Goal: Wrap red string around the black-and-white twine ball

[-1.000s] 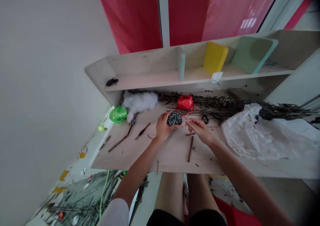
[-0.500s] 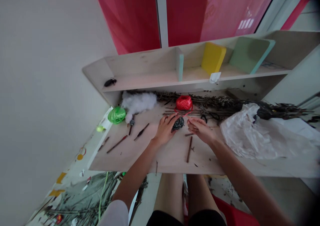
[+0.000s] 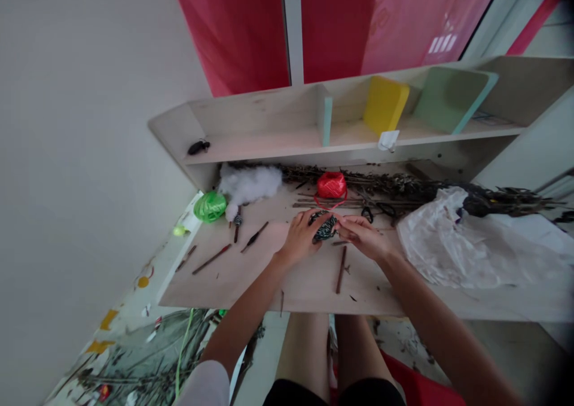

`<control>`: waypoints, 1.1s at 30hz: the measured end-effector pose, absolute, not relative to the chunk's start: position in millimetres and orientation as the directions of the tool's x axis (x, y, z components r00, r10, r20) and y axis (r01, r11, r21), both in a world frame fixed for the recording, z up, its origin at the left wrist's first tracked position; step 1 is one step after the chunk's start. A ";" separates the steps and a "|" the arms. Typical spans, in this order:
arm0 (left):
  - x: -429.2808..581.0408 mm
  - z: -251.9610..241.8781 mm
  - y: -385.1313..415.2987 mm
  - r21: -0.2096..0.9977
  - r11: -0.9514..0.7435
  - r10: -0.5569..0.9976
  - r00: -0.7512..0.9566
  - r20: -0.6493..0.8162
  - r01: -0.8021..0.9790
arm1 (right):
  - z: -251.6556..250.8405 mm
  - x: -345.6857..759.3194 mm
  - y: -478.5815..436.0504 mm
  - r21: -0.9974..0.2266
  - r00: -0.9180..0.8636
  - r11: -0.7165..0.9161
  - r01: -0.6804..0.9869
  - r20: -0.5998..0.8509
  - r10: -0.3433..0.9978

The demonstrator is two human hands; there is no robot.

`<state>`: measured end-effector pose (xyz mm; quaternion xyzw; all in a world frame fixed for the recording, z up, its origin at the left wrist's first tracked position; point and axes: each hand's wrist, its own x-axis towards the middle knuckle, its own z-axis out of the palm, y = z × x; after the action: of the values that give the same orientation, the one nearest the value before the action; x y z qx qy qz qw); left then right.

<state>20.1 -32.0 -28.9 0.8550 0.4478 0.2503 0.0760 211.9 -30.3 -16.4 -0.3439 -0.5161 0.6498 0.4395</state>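
My left hand is wrapped round the left side of a ball of dark twine flecked with white, just above the table. At the ball's right edge, the fingertips of my right hand are pinched together and touch it. Whatever lies between those fingertips is too small to make out. Behind the hands sits a roll of red plastic ribbon, its loose strand curling down towards the ball. Scissors with black handles lie beyond my right hand. A short brown stick rests nearer the table's edge.
White stuffing and a green ribbon roll are at the left. Several small sticks, a red-tipped one among them, lie on the table. Dried stalks line the back. A crumpled white plastic bag covers the right side.
My left hand has brought the ball slightly right and turned it. My right fingertips, apart from the ball before, now meet its right edge.
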 end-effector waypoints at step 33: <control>32.4 -27.9 -39.4 0.816 -0.467 0.808 0.539 0.237 0.341 | -12.1 221.7 -20.9 -0.903 -0.294 -0.111 -0.416 0.018 0.956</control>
<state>32.4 -39.4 -27.9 0.7958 0.3611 0.3165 0.3690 221.7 -20.9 -12.1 -0.3109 -0.4339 0.6772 0.5064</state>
